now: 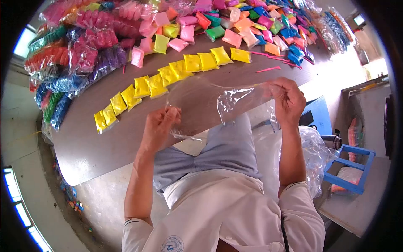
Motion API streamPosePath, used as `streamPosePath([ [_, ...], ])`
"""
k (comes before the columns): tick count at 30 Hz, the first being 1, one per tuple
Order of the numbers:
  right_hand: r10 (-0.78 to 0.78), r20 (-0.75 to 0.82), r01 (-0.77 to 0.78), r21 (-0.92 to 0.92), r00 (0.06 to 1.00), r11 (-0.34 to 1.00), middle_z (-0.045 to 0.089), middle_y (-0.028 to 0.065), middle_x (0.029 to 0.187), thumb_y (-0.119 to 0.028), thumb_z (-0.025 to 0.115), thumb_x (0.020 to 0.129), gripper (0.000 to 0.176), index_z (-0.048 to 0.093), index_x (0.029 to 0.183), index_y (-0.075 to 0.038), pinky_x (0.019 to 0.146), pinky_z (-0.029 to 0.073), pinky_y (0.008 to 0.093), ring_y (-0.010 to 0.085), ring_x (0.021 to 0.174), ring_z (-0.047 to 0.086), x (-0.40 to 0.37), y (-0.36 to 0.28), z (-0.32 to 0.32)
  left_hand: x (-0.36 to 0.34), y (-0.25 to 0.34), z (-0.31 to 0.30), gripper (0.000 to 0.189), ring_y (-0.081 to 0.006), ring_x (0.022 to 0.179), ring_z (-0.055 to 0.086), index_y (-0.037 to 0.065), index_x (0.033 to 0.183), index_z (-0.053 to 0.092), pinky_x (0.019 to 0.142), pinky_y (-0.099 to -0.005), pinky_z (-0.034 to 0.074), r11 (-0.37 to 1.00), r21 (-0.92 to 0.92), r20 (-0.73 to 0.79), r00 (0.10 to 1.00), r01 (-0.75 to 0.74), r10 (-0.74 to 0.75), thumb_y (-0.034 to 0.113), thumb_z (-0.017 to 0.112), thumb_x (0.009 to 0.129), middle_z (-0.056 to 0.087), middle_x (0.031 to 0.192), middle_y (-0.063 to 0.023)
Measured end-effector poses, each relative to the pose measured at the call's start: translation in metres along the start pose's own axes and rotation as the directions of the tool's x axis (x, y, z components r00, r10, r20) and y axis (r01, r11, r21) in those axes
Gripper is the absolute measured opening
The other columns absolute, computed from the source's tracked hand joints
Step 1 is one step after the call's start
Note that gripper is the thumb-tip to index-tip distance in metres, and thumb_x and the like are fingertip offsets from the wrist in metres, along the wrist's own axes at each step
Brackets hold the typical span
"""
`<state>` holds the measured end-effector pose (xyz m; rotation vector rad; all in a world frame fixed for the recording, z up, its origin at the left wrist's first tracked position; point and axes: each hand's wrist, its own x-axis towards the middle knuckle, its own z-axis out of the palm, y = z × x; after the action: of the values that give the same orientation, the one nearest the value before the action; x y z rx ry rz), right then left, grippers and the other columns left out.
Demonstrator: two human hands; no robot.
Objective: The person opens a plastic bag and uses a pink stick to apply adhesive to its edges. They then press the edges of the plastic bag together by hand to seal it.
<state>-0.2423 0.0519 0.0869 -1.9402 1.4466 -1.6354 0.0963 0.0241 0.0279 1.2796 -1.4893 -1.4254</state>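
Note:
A clear plastic bag [201, 107] is stretched between my two hands, above my lap and the table's near edge. My left hand [163, 120] pinches its left end, and my right hand [287, 98] grips its right end with the fingers closed. The bag looks flat, with bright reflections on its right part; nothing shows inside it. Just beyond my hands, a curved row of small yellow packets [170, 75] lies on the dark table [105, 153]. A few pink sticks [268, 69] lie past the row's right end.
Many loose coloured packets [235, 31] are heaped along the table's back. Filled clear bags of packets [86, 52] are stacked at the left. On my right are crumpled clear plastic [312, 155], a blue frame stool [367, 170] and a dark bottle [331, 141].

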Motion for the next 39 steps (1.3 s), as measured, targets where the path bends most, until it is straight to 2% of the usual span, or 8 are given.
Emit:
streamPosePath([
  [9, 0.248, -0.149, -0.258, -0.049, 0.957, 0.965, 0.07, 0.003, 0.092, -0.011, 0.07, 0.094, 0.018, 0.067, 0.108, 0.001, 0.073, 0.052, 0.0236, 0.0089, 0.084, 0.066, 0.007, 0.031, -0.019, 0.007, 0.004, 0.006, 0.038, -0.007, 0.067, 0.055, 0.001, 0.086, 0.064, 0.062, -0.0242, 0.045, 0.991, 0.12, -0.187, 0.98, -0.052, 0.074, 0.031, 0.053, 0.105, 0.062, 0.073, -0.0008],
  [12, 0.19, -0.264, -0.227, -0.119, 0.946, 0.967, 0.071, 0.0054, 0.095, -0.007, 0.071, 0.092, 0.017, 0.068, 0.106, 0.001, 0.079, 0.051, 0.026, 0.012, 0.09, 0.066, 0.014, 0.015, -0.013, 0.006, 0.011, 0.009, 0.036, -0.0078, 0.067, 0.055, 0.001, 0.086, 0.063, 0.062, -0.0247, 0.045, 0.995, 0.093, -0.277, 0.959, -0.036, 0.061, 0.029, 0.053, 0.105, 0.061, 0.072, -0.0011],
  [14, -0.126, -0.388, -0.008, -0.327, 0.913, 0.945, 0.072, 0.0073, 0.099, -0.003, 0.072, 0.088, 0.019, 0.069, 0.106, 0.0, 0.084, 0.051, 0.0293, 0.0169, 0.097, 0.066, 0.018, -0.007, -0.006, 0.006, 0.017, 0.013, 0.036, -0.0083, 0.068, 0.056, 0.0, 0.086, 0.063, 0.063, -0.025, 0.045, 0.993, 0.112, -0.312, 0.948, -0.026, 0.06, 0.028, 0.053, 0.105, 0.061, 0.072, -0.0012],
  [17, -0.193, 0.143, 0.225, -0.252, 0.971, 0.941, 0.071, 0.0138, 0.107, -0.017, 0.081, 0.077, 0.039, 0.068, 0.111, -0.002, 0.092, 0.051, 0.041, 0.0321, 0.098, 0.068, 0.022, -0.034, 0.015, 0.012, 0.018, 0.019, 0.034, -0.0091, 0.069, 0.056, 0.0, 0.085, 0.062, 0.064, -0.0252, 0.046, 0.99, 0.103, -0.258, 0.959, -0.097, 0.121, 0.026, 0.052, 0.105, 0.061, 0.072, -0.002],
  [22, -0.22, 0.428, 0.367, -0.3, 0.877, 0.881, 0.067, 0.0121, 0.109, -0.017, 0.078, 0.077, 0.033, 0.067, 0.106, -0.004, 0.09, 0.052, 0.041, 0.033, 0.102, 0.063, 0.019, -0.029, 0.07, 0.017, 0.016, 0.025, 0.038, -0.0089, 0.069, 0.058, 0.002, 0.086, 0.063, 0.066, -0.0249, 0.047, 0.987, 0.12, -0.233, 0.964, -0.105, 0.131, 0.031, 0.052, 0.106, 0.064, 0.076, -0.0024],
  [24, 0.049, 0.86, 0.355, -0.261, 0.508, 0.898, 0.064, 0.0089, 0.097, -0.013, 0.075, 0.075, 0.023, 0.063, 0.093, -0.005, 0.083, 0.052, 0.0411, 0.0296, 0.093, 0.062, 0.002, -0.023, 0.075, 0.016, 0.015, 0.023, 0.034, -0.0096, 0.068, 0.057, 0.001, 0.086, 0.063, 0.065, -0.0255, 0.047, 0.986, 0.125, -0.258, 0.956, -0.113, 0.142, 0.027, 0.052, 0.105, 0.063, 0.075, -0.0035],
  [33, 0.02, 0.637, 0.144, -0.204, 0.771, 0.968, 0.062, 0.0071, 0.088, -0.013, 0.074, 0.077, 0.025, 0.066, 0.1, -0.006, 0.076, 0.053, 0.0409, 0.0279, 0.086, 0.062, -0.047, -0.02, 0.082, 0.009, 0.005, 0.037, 0.028, -0.0106, 0.068, 0.055, -0.001, 0.088, 0.061, 0.062, -0.027, 0.045, 0.968, 0.193, -0.359, 0.907, -0.16, 0.221, 0.02, 0.053, 0.104, 0.06, 0.072, -0.0045],
  [39, 0.128, 0.688, 0.077, -0.26, 0.715, 0.962, 0.064, 0.0073, 0.092, -0.018, 0.077, 0.077, 0.03, 0.072, 0.105, -0.009, 0.081, 0.052, 0.0389, 0.0276, 0.093, 0.063, -0.046, -0.014, 0.093, 0.009, 0.001, 0.044, 0.038, -0.0091, 0.069, 0.058, 0.001, 0.087, 0.064, 0.065, -0.0252, 0.048, 0.955, 0.203, -0.373, 0.885, -0.214, 0.278, 0.031, 0.051, 0.106, 0.064, 0.076, -0.002],
])
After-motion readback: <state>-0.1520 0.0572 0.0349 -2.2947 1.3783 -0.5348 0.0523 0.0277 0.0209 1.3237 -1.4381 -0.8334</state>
